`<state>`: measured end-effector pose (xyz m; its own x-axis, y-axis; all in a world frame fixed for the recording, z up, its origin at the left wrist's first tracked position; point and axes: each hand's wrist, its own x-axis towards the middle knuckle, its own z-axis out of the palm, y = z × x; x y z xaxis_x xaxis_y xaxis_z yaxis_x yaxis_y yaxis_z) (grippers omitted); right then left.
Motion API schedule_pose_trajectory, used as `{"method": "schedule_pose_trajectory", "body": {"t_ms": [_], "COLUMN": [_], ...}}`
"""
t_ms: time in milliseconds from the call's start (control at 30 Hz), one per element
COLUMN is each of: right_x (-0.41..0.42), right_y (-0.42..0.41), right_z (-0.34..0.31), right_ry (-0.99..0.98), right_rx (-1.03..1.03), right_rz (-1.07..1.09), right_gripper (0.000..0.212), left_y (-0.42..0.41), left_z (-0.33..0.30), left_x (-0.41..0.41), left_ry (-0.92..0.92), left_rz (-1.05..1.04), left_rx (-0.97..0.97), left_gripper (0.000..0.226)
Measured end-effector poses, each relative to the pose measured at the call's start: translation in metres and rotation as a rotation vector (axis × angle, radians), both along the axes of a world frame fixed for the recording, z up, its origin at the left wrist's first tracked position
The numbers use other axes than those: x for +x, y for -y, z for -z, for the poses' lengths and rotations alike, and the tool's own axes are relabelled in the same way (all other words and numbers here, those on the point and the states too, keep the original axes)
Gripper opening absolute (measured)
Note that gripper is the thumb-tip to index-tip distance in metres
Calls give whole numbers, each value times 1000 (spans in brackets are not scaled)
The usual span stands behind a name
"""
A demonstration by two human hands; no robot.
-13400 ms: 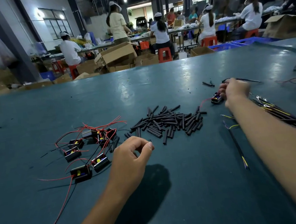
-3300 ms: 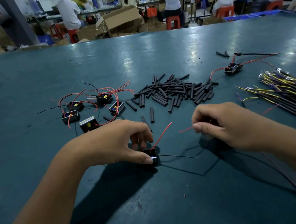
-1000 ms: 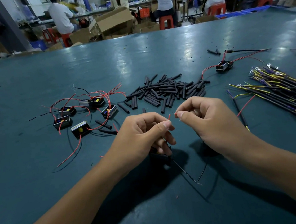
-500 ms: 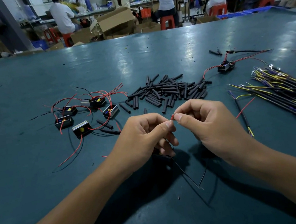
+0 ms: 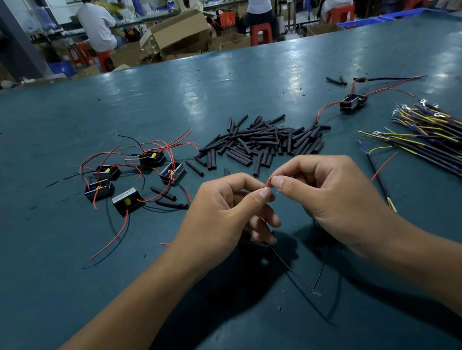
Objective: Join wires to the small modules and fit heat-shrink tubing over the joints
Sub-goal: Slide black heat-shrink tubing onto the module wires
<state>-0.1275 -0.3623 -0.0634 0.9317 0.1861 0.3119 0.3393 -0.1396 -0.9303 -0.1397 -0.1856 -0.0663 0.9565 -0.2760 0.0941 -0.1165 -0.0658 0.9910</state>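
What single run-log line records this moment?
left hand: pinches red wire | right hand: pinches same | tubing pile: on table

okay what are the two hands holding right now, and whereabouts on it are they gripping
Both pinch a thin red wire at its tip: the left hand and right hand meet there, thumb against forefinger. The left hand's lower fingers also rest on something dark, mostly hidden.

**Teal worktable and its load**

A glossy teal table (image 5: 64, 275) fills the frame. Left of centre lies a cluster of small black modules (image 5: 128, 174) trailing red wires. At centre sits a heap of black heat-shrink tubing pieces (image 5: 263, 140). Upper right rests a lone module (image 5: 352, 103) with leads, two tube pieces (image 5: 335, 80) beyond it. A bundle of yellow-striped ring-terminal wires (image 5: 441, 140) lies at the right edge.
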Motion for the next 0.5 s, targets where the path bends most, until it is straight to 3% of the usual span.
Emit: {"method": "schedule_pose_trajectory", "body": {"t_ms": [500], "right_x": [1], "right_y": [-3], "right_z": [4], "right_ry": [-98], "right_rx": [133], "right_rz": [-59], "right_gripper": [9], "left_y": [0], "left_z": [2], "left_x": [1], "left_ry": [54], "left_rz": [17], "left_rx": [20], "left_gripper": [20]}}
